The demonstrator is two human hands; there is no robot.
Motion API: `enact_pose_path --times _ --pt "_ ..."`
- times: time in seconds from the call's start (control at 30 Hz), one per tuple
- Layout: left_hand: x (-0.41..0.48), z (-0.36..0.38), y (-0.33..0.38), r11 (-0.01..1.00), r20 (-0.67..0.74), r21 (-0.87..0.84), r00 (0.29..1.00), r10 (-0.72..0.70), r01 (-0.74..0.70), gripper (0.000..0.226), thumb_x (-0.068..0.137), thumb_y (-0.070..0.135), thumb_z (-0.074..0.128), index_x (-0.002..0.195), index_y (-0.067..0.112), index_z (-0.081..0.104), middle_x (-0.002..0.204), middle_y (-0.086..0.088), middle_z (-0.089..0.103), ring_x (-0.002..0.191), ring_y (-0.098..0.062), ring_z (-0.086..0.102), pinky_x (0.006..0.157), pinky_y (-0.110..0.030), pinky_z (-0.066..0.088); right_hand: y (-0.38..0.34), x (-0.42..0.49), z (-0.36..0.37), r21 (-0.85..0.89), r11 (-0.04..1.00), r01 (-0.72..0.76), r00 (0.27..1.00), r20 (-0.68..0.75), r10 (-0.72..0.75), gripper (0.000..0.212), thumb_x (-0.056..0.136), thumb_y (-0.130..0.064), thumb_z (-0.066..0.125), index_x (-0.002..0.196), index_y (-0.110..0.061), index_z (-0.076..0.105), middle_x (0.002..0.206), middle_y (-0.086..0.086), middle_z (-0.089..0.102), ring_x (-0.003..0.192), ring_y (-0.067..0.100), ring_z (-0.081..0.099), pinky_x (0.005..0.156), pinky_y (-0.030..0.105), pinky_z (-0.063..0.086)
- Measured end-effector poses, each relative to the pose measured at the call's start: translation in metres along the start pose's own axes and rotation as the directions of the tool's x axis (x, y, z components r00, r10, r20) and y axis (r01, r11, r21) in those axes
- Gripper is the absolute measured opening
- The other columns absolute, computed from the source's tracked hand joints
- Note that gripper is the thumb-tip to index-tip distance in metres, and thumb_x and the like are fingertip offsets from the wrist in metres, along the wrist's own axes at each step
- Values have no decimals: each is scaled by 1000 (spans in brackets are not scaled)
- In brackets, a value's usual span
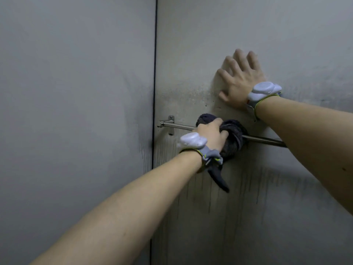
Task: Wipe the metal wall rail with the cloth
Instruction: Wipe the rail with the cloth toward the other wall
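Grey streaked wall (248, 197); L hand (211, 133) grips dark cloth (230, 138) round rail (181, 127); R hand (238, 83) flat on wall above rail, fingers spread.

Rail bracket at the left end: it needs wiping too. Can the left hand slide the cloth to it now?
Probably yes. The left hand grips the cloth round the rail, and the bare rail up to the bracket has nothing on it. The right hand lies flat on the wall above.
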State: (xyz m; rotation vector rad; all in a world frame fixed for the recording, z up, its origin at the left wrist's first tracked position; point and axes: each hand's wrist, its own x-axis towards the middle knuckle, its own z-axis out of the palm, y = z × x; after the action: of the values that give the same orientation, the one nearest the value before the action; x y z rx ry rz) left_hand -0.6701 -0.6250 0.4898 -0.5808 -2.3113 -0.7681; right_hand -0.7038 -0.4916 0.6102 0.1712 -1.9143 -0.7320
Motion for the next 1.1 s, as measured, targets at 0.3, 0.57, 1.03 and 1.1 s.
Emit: enact_pose_path --times 0.3,0.57,1.03,1.1 --pt "49 -50 -75 882 2 459 993 120 -108 50 88 19 51 136 28 38 124 -21 51 101 -45 58 75 -42 47 0 2 4 -18 1000 -1 1000 -24 1 61 80 -49 46 129 -12 47 144 21 35 140 42 18 114 56 12" --pt "92 -34 -127 942 96 234 958 -269 241 39 85 43 51 114 19 60 142 -18 35 114 -37 49 103 -38 41 1 5 10 -34 999 -3 998 -58 1 61 77 -49 47 126 -12 48 141 21 38 137 44 24 112 58 16" --pt "95 -11 -192 855 -145 -393 895 -422 339 33 94 30 51 113 2 49 105 -19 60 93 -31 57 76 -33 43 -30 32 22 -54 999 -2 1000 -23 1 63 81 -52 42 130 -11 44 145 20 32 140 39 20 113 59 11" --pt "99 -10 -199 808 -162 -453 856 -491 378 31 97 28 43 107 2 55 104 -21 60 97 -33 58 74 -32 39 -29 32 20 -38 999 1 1000 -29 -2 64 82 -51 43 130 -9 44 145 21 33 141 39 20 113 59 11"
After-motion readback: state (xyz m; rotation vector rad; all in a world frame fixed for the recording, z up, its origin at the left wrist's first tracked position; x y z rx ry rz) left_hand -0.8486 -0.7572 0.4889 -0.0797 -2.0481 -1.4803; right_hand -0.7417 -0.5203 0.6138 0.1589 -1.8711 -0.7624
